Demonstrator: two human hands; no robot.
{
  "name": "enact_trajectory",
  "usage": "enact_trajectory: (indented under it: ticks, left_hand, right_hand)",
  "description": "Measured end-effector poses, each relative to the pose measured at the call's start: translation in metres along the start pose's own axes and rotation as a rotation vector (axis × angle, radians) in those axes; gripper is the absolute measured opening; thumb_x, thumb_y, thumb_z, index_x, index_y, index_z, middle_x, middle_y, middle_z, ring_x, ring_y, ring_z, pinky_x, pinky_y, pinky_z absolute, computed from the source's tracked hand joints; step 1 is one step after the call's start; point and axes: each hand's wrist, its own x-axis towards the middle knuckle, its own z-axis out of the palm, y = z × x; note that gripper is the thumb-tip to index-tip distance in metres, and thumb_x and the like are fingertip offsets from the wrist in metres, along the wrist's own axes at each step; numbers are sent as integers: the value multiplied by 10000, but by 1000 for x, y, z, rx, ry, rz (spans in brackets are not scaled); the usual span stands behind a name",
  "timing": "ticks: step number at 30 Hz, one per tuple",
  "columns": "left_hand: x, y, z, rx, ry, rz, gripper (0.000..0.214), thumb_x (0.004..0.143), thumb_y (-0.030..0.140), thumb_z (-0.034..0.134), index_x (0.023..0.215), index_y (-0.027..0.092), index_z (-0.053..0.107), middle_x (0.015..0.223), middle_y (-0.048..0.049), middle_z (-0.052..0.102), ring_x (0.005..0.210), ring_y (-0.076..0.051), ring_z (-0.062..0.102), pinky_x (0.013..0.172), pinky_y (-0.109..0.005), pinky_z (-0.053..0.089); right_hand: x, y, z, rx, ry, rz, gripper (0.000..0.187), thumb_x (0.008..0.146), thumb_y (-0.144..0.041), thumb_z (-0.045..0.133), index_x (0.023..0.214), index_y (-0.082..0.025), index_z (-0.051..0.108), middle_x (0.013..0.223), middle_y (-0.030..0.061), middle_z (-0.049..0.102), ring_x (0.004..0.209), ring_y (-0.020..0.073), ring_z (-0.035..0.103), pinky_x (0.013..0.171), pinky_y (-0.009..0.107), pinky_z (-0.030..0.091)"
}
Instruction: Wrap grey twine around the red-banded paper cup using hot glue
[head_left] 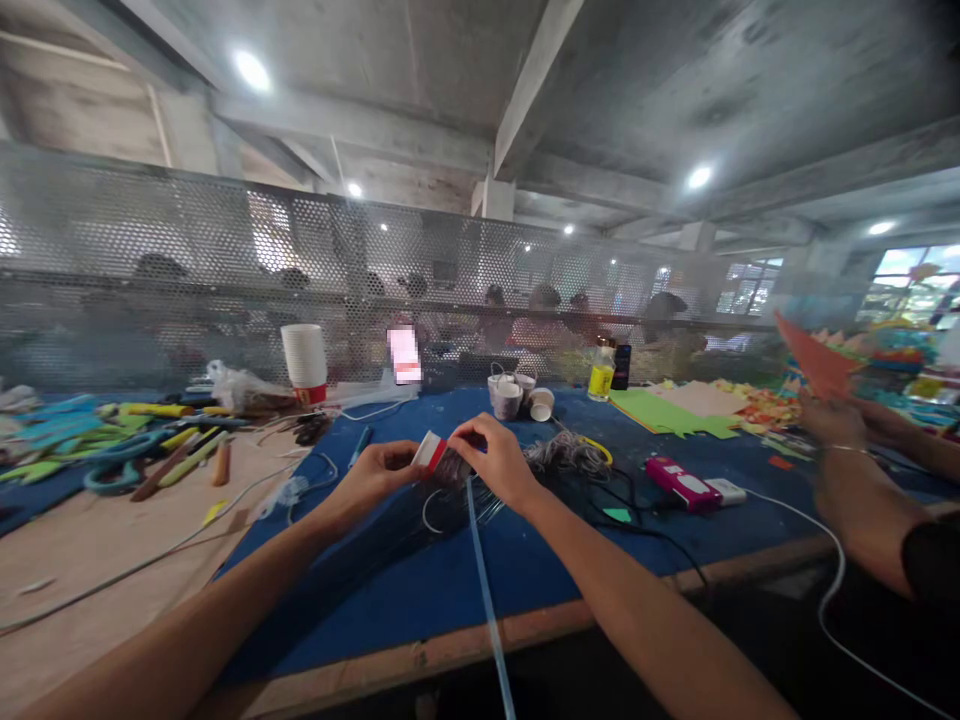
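My left hand (375,475) and my right hand (491,462) meet over the blue mat (420,590), both closed on a small red-and-white paper cup (431,452) lying on its side between them. The left fingers pinch its rim from the left, and the right fingers curl over its far end. A thin light-blue stick (484,580) runs from under the cup toward me, past the table edge. A tangle of grey wire (562,455) lies just right of my right hand.
A stack of white cups (304,360) stands at the back left, and a few small cups (514,395) sit in the middle. Scissors and tools (150,445) lie left. A pink device (679,482) with cables lies right. Another person's arms (862,480) hold orange paper (814,360). A mesh fence (225,270) backs the table.
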Motion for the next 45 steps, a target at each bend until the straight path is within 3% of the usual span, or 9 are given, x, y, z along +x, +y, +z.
enact_trajectory:
  ticks: [12,45]
  left_hand:
    - [1,-1,-1,3,-15,-5,228,746,325,708,898,157,727,869,-31,735,833,-219,646,810,-309,460]
    - [-1,-2,-4,-31,-57,29,222,761,338,711,909,173,725,882,-24,730,846,-215,637,832,-314,460]
  right_hand:
    - [1,5,1,-11,24,10,121,883,-303,605,857,-197,658,847,17,598,771,135,573,748,250,461]
    - [2,13,3,-38,43,70,115,871,-287,621,824,-190,661,820,0,603,747,123,574,726,244,443]
